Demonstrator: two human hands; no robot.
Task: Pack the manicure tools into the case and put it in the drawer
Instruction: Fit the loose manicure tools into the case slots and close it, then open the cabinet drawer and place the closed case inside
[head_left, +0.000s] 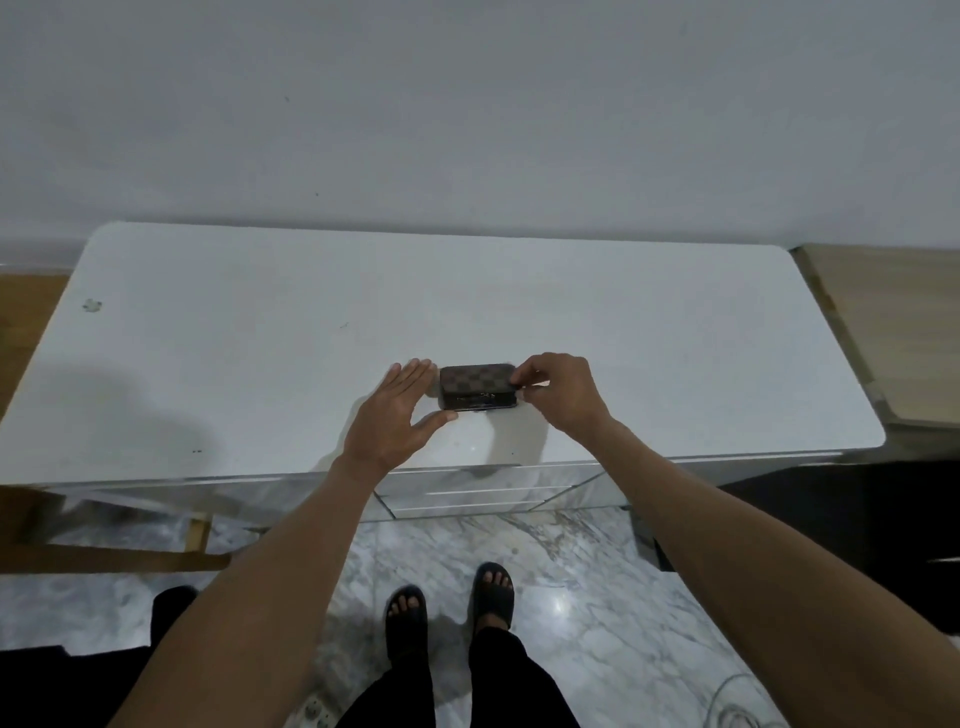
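Small brown checkered case (477, 385) sits mid-frame on white tabletop (260, 364) — left hand (397, 415) spread wide beside it, right hand (558, 392) pinching its right end. Risk: one-sided pinch — case could skid or pop open.

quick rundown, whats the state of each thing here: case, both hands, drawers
case: closed, lying flat on the white table
left hand: open, fingers spread, at the case's left end
right hand: fingertips pinched at the case's right end
drawers: shut
manicure tools: none in view
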